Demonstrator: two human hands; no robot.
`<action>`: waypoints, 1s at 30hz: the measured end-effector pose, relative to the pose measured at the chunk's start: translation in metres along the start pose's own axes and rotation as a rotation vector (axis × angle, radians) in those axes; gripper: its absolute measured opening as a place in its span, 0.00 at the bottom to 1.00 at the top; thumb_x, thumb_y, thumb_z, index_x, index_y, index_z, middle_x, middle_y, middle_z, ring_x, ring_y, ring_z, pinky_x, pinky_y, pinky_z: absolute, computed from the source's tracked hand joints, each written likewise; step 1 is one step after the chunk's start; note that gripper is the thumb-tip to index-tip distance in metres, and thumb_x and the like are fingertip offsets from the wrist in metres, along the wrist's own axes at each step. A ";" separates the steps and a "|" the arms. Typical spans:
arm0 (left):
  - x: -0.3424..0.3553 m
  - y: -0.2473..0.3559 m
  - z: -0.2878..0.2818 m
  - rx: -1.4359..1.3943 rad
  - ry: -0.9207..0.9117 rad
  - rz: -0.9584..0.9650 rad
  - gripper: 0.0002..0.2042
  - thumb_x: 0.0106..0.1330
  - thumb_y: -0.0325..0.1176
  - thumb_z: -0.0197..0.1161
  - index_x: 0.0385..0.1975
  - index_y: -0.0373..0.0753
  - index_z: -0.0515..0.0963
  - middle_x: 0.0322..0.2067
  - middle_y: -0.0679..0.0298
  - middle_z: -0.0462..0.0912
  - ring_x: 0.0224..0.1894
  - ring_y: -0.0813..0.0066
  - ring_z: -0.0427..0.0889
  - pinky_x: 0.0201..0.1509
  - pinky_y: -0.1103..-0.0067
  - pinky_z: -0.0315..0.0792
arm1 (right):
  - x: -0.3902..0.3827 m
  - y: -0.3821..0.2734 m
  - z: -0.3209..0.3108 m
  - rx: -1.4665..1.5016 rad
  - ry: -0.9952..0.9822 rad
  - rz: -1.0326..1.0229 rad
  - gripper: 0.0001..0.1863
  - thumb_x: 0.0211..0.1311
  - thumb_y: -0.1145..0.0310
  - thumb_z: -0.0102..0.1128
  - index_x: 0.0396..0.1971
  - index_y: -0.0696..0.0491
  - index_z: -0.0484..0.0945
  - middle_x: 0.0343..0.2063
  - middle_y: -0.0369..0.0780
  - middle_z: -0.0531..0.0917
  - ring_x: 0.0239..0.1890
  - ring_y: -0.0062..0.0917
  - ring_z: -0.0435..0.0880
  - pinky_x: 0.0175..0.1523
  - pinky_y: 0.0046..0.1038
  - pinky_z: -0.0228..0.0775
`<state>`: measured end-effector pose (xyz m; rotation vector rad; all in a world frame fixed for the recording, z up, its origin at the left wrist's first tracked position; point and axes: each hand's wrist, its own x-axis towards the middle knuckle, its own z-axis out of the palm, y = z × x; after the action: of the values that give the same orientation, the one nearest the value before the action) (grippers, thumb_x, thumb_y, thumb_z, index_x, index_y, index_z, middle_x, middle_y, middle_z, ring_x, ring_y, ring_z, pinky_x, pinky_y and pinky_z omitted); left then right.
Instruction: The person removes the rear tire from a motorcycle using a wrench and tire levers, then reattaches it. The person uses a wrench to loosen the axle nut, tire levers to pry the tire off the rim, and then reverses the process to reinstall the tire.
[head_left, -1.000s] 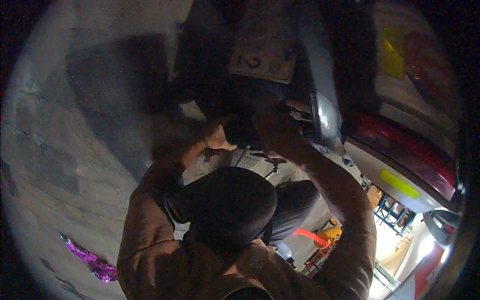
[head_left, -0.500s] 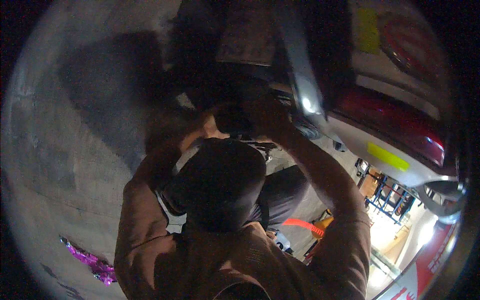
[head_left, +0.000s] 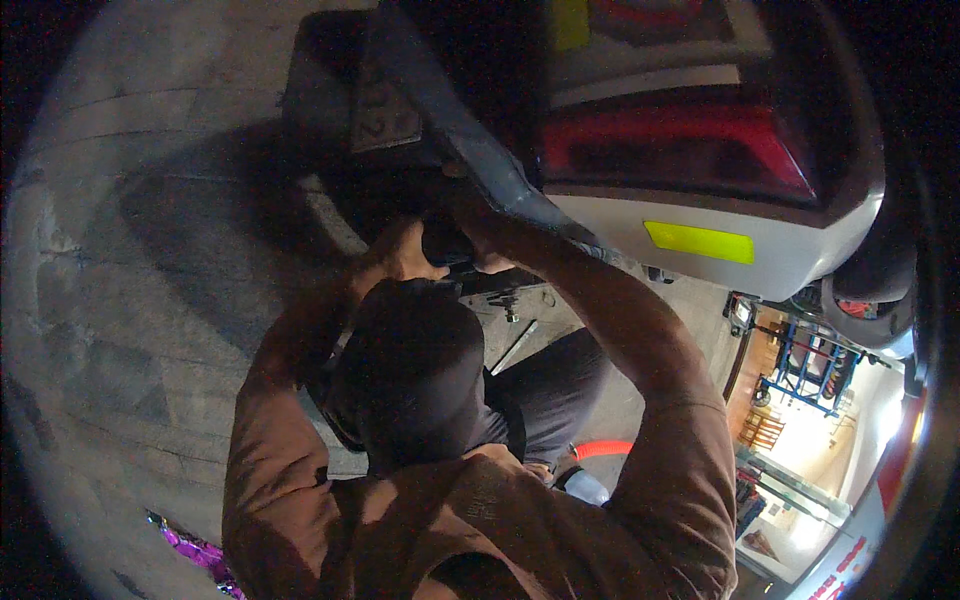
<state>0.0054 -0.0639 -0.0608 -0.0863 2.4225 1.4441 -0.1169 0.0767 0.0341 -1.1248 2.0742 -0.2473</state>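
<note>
Beneath the rear of a vehicle, my left hand [head_left: 408, 250] grips the left side of a dark part [head_left: 445, 240] that I cannot make out. My right hand [head_left: 482, 245] reaches to its other side, fingers mostly hidden in shadow. Above them are a licence plate [head_left: 385, 125] and a dark grey curved trim [head_left: 480, 160]. Below my hands a dark metal tool [head_left: 505, 305] and a long steel bar [head_left: 514, 347] lie on the concrete, near my bent knee [head_left: 410, 360].
The pale body panel [head_left: 700, 270] with red tail light [head_left: 670, 150] overhangs at right. An orange coiled hose [head_left: 600, 450] lies behind my right leg, purple foil [head_left: 190, 555] at lower left. A blue metal rack [head_left: 805, 370] stands in the lit area beyond.
The vehicle's plate and trim have shifted leftward in view, and the tail light now shows higher and larger. Both hands remain at the dark part under the vehicle.
</note>
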 end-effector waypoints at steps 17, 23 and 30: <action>-0.013 -0.017 0.059 -0.040 0.318 0.004 0.62 0.36 0.52 0.79 0.69 0.33 0.47 0.67 0.44 0.53 0.70 0.51 0.54 0.72 0.65 0.52 | -0.046 -0.043 -0.002 -0.750 0.244 -0.088 0.26 0.65 0.70 0.50 0.64 0.46 0.64 0.60 0.44 0.72 0.59 0.40 0.73 0.62 0.39 0.69; 0.000 -0.025 0.060 0.018 0.355 0.091 0.60 0.34 0.54 0.79 0.66 0.26 0.52 0.65 0.41 0.56 0.68 0.47 0.55 0.71 0.64 0.53 | -0.043 -0.060 -0.024 -0.547 -0.111 0.127 0.28 0.61 0.68 0.55 0.63 0.44 0.64 0.59 0.41 0.72 0.61 0.37 0.71 0.61 0.38 0.69; 0.017 -0.044 0.059 0.035 0.261 0.217 0.59 0.33 0.54 0.79 0.66 0.31 0.54 0.63 0.44 0.62 0.66 0.50 0.62 0.70 0.66 0.58 | -0.029 -0.030 -0.008 -0.268 -0.178 0.201 0.41 0.44 0.74 0.66 0.62 0.43 0.61 0.50 0.44 0.78 0.50 0.39 0.80 0.48 0.40 0.76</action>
<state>0.0124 -0.0322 -0.1294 -0.0032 2.7395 1.5665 -0.0937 0.0803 0.0700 -1.0393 2.0819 0.2276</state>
